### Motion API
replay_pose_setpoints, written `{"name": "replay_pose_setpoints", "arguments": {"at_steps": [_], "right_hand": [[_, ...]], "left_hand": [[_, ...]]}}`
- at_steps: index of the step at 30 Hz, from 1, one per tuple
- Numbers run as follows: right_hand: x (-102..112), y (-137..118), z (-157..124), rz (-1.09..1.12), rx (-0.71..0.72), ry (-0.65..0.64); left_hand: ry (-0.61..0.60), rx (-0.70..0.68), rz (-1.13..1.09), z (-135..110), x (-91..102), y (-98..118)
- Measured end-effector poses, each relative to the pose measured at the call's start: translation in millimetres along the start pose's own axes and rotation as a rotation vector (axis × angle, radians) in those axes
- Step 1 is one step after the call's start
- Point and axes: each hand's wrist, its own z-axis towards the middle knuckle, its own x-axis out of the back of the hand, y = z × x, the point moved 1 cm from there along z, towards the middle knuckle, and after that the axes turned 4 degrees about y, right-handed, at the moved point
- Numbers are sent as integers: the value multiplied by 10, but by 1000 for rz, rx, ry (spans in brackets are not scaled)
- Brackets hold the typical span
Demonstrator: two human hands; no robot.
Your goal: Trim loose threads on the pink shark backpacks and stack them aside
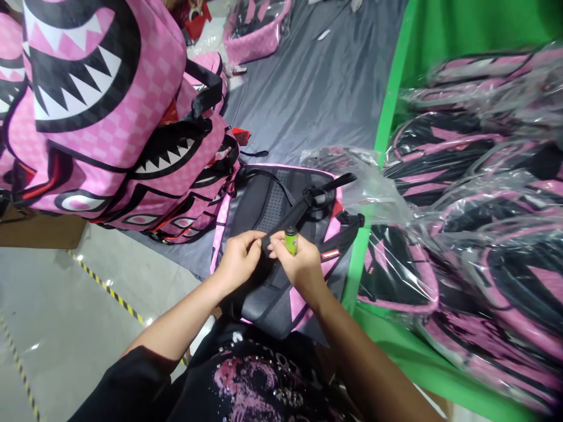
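Observation:
A pink and black backpack (275,202) lies in front of me with its padded back panel and straps facing up. My left hand (241,258) pinches the edge of a black shoulder strap (292,214) on it. Close beside, my right hand (301,264) is closed around a small green lighter (291,240) with a black top, its fingertips at the same strap. A second strap (341,240) with a red and white label lies to the right of my right hand.
Pink backpacks with a shark-mouth print (109,117) are stacked high at the left. Bagged backpacks (505,234) fill a green-edged area (398,76) at the right. A clear plastic bag (369,176) lies beyond the backpack on the grey cloth (325,76). Lower left, a cardboard box (44,228) stands.

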Motion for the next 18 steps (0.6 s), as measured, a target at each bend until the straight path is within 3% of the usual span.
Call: {"name": "replay_pose_setpoints", "arguments": {"at_steps": [9, 14, 16, 18], "right_hand": [[-3, 39, -3, -524, 470, -7], [-109, -105, -80, -1033, 513, -129], [-154, -152, -75, -1109, 539, -162], [-162, -175, -46, -1030, 550, -161]], "left_hand": [[65, 145, -126, -11, -58, -151], [111, 90, -103, -57, -73, -102], [111, 76, -101, -58, -52, -113], [108, 74, -121, -49, -28, -134]]}}
